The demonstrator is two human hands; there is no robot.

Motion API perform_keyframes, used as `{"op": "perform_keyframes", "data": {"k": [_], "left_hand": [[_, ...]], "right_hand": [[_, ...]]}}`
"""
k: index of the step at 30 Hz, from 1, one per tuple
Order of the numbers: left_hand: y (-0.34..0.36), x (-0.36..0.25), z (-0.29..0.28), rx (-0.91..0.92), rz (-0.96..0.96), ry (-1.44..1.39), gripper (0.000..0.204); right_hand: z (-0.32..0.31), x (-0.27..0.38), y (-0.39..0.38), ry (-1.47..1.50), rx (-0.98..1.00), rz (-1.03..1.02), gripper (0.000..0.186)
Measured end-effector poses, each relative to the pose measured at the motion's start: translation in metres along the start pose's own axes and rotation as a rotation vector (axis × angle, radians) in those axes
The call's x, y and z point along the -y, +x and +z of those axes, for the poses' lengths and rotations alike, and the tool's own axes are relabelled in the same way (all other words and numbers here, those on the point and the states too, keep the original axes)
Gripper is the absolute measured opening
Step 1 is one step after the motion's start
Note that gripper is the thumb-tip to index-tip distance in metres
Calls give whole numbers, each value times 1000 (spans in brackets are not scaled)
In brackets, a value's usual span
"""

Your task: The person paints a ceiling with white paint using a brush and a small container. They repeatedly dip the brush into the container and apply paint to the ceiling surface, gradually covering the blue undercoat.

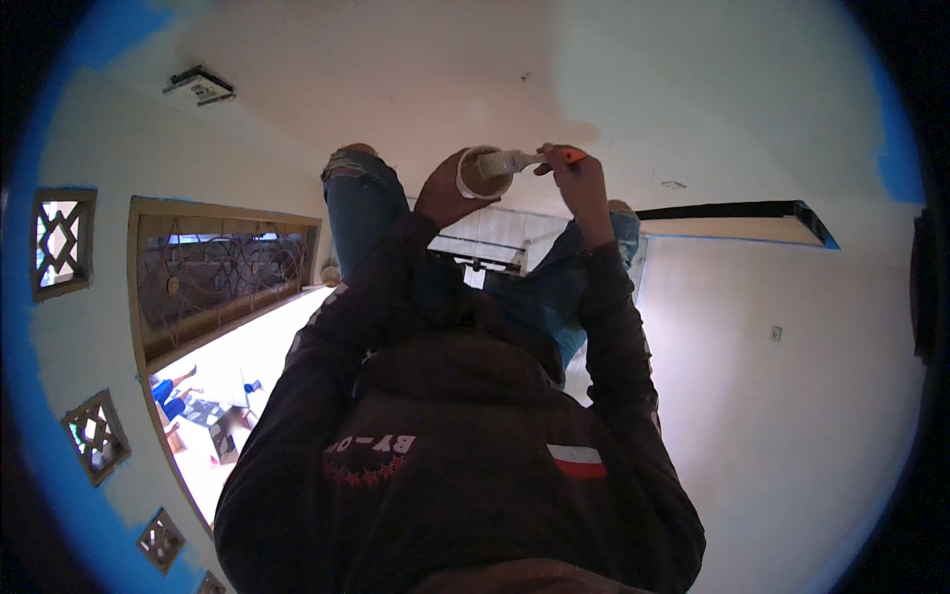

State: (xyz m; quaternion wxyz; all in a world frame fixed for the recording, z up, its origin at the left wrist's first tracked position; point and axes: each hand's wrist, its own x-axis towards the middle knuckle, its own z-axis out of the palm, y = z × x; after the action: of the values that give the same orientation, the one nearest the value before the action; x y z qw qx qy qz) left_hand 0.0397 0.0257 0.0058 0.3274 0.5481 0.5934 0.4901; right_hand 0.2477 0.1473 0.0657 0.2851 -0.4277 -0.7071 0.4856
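Observation:
A small round white-rimmed paint pot [463, 181] is tilted so its open mouth faces me, with tan-looking contents inside. My left hand [441, 188] is wrapped around its side. In my right hand [577, 180] is a paintbrush [520, 160] with an orange handle end. The brush lies sideways, and its pale, paint-coated bristles reach into the pot's mouth. Both hands are out in front of my body, between and just above my knees in torn blue jeans [358, 213].
A pale wall [396, 69] spreads ahead, with blue patches near the view's edges. An electrical box [199, 86] sits upper left. On the left are a wooden-framed grille [223, 277], lattice vents [65, 243] and a bright opening with a person beyond. A dark-edged ledge [732, 212] juts out at right.

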Motion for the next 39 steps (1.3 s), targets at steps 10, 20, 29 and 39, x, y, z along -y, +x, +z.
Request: {"op": "perform_keyframes", "data": {"k": [10,20,29,39], "left_hand": [[1,7,2,19,-65,81,75],[1,23,11,114,44,182,75],[2,18,6,126,96,171,76],[2,16,5,96,-16,108,72]], "right_hand": [[-16,-8,-14,380,-116,407,36],[22,11,-9,-211,167,-64,27],[49,14,-1,-450,356,-211,26],[23,35,-11,-355,205,-43,25]]}}
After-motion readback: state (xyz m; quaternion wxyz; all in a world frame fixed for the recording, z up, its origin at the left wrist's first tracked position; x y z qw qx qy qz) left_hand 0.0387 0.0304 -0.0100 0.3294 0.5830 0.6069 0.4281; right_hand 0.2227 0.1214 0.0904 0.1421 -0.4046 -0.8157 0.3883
